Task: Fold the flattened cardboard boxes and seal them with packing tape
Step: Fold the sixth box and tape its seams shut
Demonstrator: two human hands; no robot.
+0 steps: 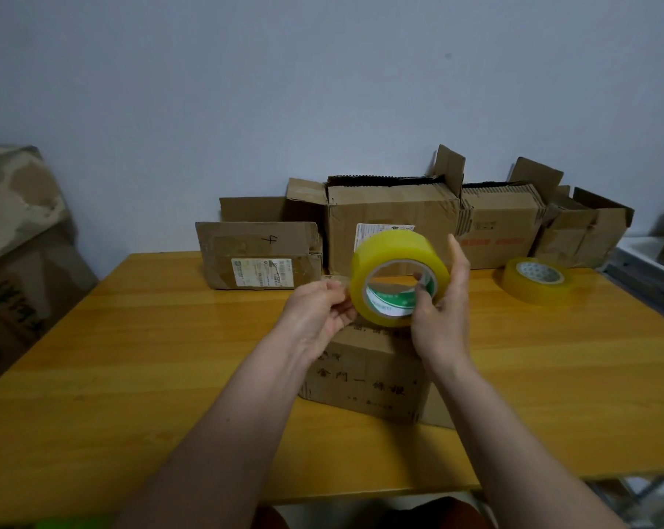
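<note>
Tabletop [131, 376] inspection, from your left across to your right. Your left hand [317, 311] is raised over the near box, fingertips pinched together at the left edge of the tape roll [397, 278]; whether they have the loose tape end cannot be told. The roll is held up on edge between both hands, its open core facing you and its axis running away from you toward the wall. Your right hand [439, 299] carries it: at least one finger hooks through the core, the others stand straight up beside the roll's right face. Directly below sits the folded box [368, 379] with printed characters on its near side, touching neither hand. In my judgement the next move turns on that vertical relation: tape must come down onto the box top, and both hands are about equally near. Further right, a second tape roll [537, 280] lies flat, well apart. Open boxes [391, 223] line the wall behind.
</note>
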